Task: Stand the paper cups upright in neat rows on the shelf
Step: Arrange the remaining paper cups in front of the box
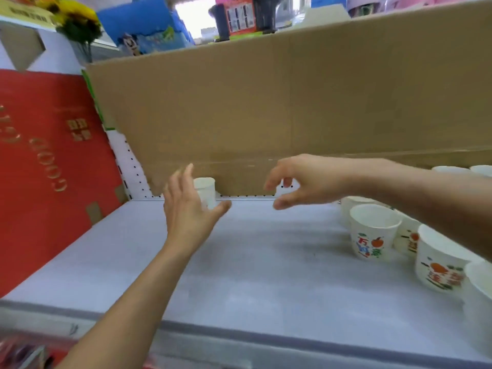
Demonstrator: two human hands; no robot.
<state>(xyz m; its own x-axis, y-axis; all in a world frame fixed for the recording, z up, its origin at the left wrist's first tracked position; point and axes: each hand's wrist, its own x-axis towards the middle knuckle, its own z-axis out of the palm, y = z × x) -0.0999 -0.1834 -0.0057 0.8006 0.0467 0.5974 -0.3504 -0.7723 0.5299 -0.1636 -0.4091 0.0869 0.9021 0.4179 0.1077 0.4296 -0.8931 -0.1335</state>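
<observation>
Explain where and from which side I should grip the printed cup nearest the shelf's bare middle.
Grip the cup round its side wall, just under the rim, with thumb and fingers on opposite sides. Come from its left front, over the bare shelf, because other cups crowd its right and back. It stands upright with its mouth open and narrows downward, so a high hold should not slip.

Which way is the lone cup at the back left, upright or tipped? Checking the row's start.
Upright: the lone cup stands vertical on the shelf, top level.

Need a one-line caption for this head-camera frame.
Left hand open by a lone upright cup at the back of the shelf; right hand loosely curled, empty; printed cups stand clustered at right.
</observation>
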